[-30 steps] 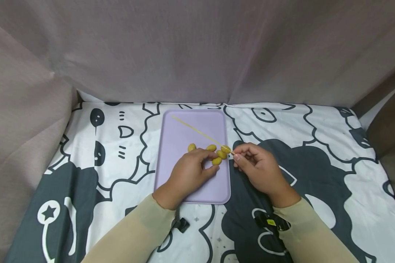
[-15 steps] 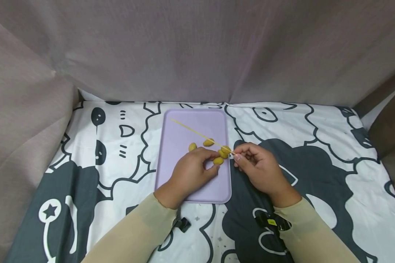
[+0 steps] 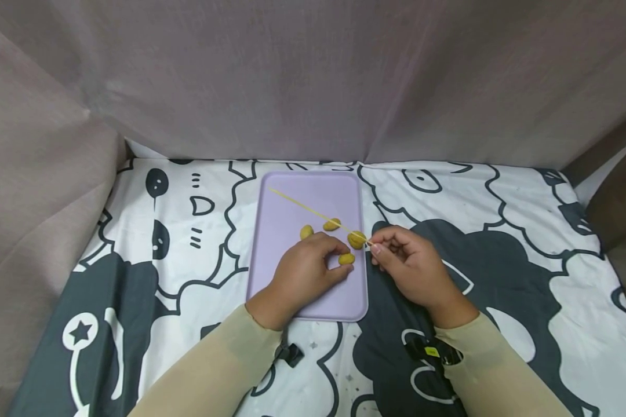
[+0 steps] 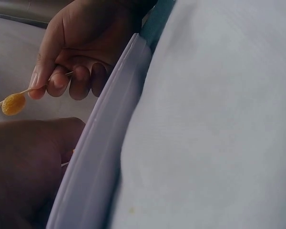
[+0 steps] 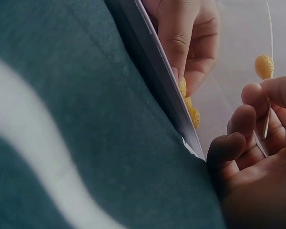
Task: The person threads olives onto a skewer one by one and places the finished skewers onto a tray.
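In the head view my right hand [image 3: 414, 266] pinches one end of a thin bamboo skewer [image 3: 305, 207] between thumb and fingers. The skewer slants up and left over the lilac tray [image 3: 313, 307]. Near my right fingertips a small yellow oval fruit [image 5: 264, 67] with wrinkled skin is threaded on it. My left hand [image 3: 305, 266], over the tray, pinches another yellow fruit [image 3: 346, 258] between thumb and index finger. Two more loose fruits lie beyond that hand, one at the left [image 3: 306, 231] and one by the skewer [image 3: 331, 224].
The tray lies on a cloth [image 3: 203, 313] with a black and white cartoon print. A grey-brown curtain [image 3: 313, 81] hangs along the back and left. Dark wrist cameras [image 3: 290, 355] sit at both sleeves.
The left thumb and index finger have closed on a fruit and drawn it slightly toward the person, away from the threaded one. A loose fruit shifted up and left. My right hand stays put.
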The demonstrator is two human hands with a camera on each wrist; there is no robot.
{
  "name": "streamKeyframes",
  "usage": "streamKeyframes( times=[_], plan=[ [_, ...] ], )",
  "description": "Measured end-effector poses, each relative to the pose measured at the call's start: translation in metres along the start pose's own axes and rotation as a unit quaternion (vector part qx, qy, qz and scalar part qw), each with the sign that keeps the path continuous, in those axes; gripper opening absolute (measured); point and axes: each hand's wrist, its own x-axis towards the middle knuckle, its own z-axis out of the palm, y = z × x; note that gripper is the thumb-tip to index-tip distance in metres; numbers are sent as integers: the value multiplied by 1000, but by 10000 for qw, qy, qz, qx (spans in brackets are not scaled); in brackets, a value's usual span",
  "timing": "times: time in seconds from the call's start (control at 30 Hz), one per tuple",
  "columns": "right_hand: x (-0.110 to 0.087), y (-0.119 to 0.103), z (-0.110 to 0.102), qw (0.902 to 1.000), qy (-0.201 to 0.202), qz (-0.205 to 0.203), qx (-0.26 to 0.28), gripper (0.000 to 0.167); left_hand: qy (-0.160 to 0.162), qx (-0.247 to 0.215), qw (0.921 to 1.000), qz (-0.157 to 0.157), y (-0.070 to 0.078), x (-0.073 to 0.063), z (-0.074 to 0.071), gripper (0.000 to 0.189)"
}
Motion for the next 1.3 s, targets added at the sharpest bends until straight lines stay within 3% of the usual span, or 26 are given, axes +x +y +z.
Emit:
streamKeyframes(
  times=[0.1, 0.23, 0.37, 0.47, 0.63, 0.83, 0.9, 0.97, 1.1, 1.17, 1.23, 1.3],
  plan=[
    [0, 0, -1, 10000, 12, -5, 18, 10, 139, -181, 9997, 17, 0, 0, 0, 21],
    [0, -1, -1, 10000, 18, -49, 39, 10, 412, -1028, 9938, -36, 1, -1, -1, 19],
    [0, 0, 0, 9999, 36, -114, 71, 11, 609, -2116, 9754, 38, 2, -2, -3, 20],
    [0, 1, 0, 9998, 60, -185, 90, 12, 700, -2984, 9518, 109, 3, -4, -6, 23],
    [0, 1, 0, 9994, 143, -321, 59, 14, 783, -4458, 8916, 136, 6, -8, -12, 29],
    [-1, 1, 0, 9991, 220, -348, 67, 13, 827, -5538, 8283, 202, 4, -9, -19, 31],
    [-2, 1, -1, 9991, 224, -353, 77, 13, 872, -5888, 8034, 183, 4, -8, -21, 28],
    [-2, 1, -1, 9990, 226, -375, 109, 14, 924, -6282, 7724, 151, 3, -7, -23, 27],
    [-2, 1, -1, 9988, 240, -416, 130, 15, 1044, -7070, 6994, 147, 1, -3, -29, 35],
    [-3, 1, -1, 9987, 240, -426, 117, 15, 1131, -7325, 6710, 228, 0, -2, -32, 36],
    [-3, 1, -1, 9987, 235, -431, 113, 15, 1239, -7454, 6543, 315, -1, -1, -35, 33],
    [-3, 1, -1, 9987, 240, -436, 88, 15, 1340, -7499, 6468, 368, -2, 0, -39, 24]
  ],
)
